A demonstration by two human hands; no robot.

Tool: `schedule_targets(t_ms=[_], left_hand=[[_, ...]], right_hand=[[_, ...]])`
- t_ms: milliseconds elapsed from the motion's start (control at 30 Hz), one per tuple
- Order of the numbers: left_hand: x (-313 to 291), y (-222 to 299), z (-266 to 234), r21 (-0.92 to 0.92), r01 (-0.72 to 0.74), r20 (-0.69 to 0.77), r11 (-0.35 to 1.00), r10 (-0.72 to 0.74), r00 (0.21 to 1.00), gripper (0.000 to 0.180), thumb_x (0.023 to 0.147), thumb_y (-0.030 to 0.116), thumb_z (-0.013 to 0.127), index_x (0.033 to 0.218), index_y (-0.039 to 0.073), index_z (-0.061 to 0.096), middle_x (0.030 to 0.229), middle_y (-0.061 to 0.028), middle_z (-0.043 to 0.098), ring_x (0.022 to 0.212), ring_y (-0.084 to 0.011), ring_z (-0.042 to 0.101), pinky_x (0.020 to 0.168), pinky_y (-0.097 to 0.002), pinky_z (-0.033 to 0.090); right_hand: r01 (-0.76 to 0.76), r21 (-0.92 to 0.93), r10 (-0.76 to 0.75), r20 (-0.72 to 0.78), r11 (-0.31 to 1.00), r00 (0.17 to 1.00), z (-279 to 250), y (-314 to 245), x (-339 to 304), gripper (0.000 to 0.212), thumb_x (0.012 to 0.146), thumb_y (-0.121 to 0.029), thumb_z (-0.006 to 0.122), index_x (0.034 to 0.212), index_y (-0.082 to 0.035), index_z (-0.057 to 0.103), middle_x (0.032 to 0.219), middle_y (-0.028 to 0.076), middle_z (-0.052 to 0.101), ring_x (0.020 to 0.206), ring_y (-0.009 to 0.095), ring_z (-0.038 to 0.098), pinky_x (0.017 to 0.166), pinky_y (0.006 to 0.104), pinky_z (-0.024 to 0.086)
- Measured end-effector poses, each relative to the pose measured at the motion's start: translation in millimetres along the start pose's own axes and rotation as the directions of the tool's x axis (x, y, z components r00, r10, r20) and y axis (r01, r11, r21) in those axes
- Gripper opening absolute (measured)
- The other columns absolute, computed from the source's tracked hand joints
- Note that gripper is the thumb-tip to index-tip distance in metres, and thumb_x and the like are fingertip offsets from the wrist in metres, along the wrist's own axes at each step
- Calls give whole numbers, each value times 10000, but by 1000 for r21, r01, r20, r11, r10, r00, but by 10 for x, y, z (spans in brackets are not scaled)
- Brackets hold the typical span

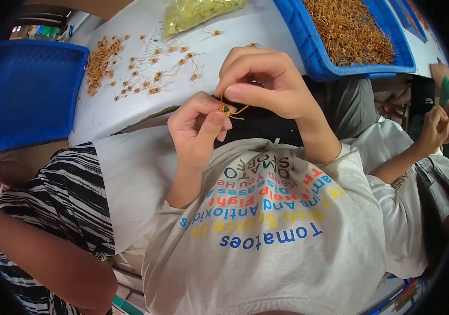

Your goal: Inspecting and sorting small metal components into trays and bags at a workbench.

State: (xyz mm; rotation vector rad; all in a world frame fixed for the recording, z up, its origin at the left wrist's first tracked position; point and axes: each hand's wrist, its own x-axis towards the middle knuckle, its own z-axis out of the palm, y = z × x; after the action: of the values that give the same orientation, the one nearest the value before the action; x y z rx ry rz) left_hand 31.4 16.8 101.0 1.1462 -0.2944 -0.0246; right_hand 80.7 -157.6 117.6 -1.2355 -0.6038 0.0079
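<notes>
My left hand (195, 126) is closed, with a small wire-wound coil (226, 110) pinched between thumb and fingertips. The coil has a dark green middle, yellow-orange windings and loose wire ends sticking out to the right. Just above it, my right hand (266, 81) is closed too, thumb against index finger, and a thin wire end from the coil runs up to its fingertips. Both hands are in front of my light printed shirt, near the table's front edge. The right hand's other fingers are curled and partly hidden.
Several similar coils (157, 76) lie scattered on the white table (135, 23), with a copper-coloured heap (101, 63) to their left. A bag of yellow-green pieces (200, 17) lies behind. Blue trays stand left (30, 97) and right (334, 71), the right one full of copper-coloured parts. People sit close on both sides.
</notes>
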Motion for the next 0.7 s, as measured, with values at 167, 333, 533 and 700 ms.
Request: schedule_targets(t_ms=[167, 333, 533, 700], left_hand=[[-1, 31, -36, 152, -42, -52, 988, 50, 997, 57, 915, 26, 633, 897, -21, 607, 903, -119, 635, 588, -122, 534, 481, -192, 414], [19, 6, -8, 170, -44, -50, 984, 53, 997, 47, 905, 12, 640, 899, -23, 609, 884, -116, 627, 584, -120, 533, 479, -190, 416], [24, 20, 12, 183, -110, -22, 977, 116, 993, 40, 897, -2, 642, 907, -24, 610, 880, -119, 625, 582, -119, 529, 477, -189, 417], [28, 32, 36, 155, -98, -44, 983, 106, 993, 36, 892, -28, 631, 923, -31, 613, 876, -122, 623, 583, -122, 531, 476, -190, 419]], right_hand=[[-23, 20, 23, -47, 1000, 999, -27, -81, -110, 28, 780, 13, 691, 776, -15, 688, 784, 49, 605, 632, 103, 436, 542, 206, 309], [63, -40, -64, -10, 997, 998, -13, -50, -134, 62, 762, 32, 695, 805, -12, 688, 796, 47, 603, 652, 99, 437, 547, 201, 308], [68, -201, -84, -69, 977, 994, -57, -56, -147, 92, 753, 43, 697, 827, -12, 693, 808, 47, 603, 658, 96, 436, 548, 199, 307], [21, -203, -51, -144, 979, 988, -7, -72, -172, 96, 743, 45, 700, 815, -18, 694, 804, 38, 594, 648, 95, 431, 546, 201, 308]])
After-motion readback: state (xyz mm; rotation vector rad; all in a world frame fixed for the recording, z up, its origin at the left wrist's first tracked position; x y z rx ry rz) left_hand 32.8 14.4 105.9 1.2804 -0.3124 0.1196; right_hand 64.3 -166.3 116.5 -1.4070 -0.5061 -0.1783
